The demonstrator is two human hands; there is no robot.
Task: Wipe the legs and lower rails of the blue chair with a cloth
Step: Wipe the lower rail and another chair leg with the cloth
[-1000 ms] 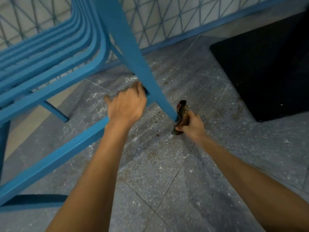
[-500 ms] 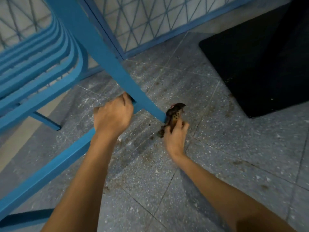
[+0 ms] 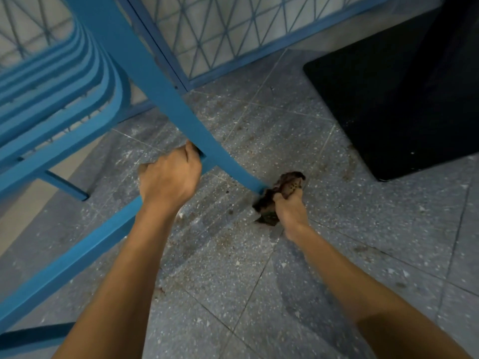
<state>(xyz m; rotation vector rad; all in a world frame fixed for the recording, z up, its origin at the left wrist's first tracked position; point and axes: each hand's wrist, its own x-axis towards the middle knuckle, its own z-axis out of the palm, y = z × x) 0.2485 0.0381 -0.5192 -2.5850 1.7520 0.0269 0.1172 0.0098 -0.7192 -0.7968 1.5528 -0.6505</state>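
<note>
Two hands work low on a tipped blue chair (image 3: pixel 77 104) that fills the left of the view over a speckled tile floor (image 3: pixel 259 294). Black mat (image 3: pixel 388 99) lies to the right, well apart from the chair; blue lattice panel (image 3: pixel 233 29) behind. Chair's seat slats sit upper left, one leg (image 3: pixel 166 99) runs diagonally from top left down to centre right, its foot end pointing at the floor. A lower rail (image 3: pixel 64 268) runs from the bottom left up to that leg, long axis rising toward the right.

Left hand (image 3: pixel 168 182) is fisted around the frame right where rail meets leg, fingers curled shut on it. Right hand (image 3: pixel 287 206) has fingers closed on a dark spotted cloth (image 3: pixel 287 185), bunched and pressed against the foot end of the leg.

Judgement: frame looks rigid painted metal, probably light enough to tilt one-handed, paint likely slick, so the joint is a sound place to steady it. Cloth is soft and limp, best kept wadded in the palm and wrapped around the bar. Rail looks not yet wiped.
</note>
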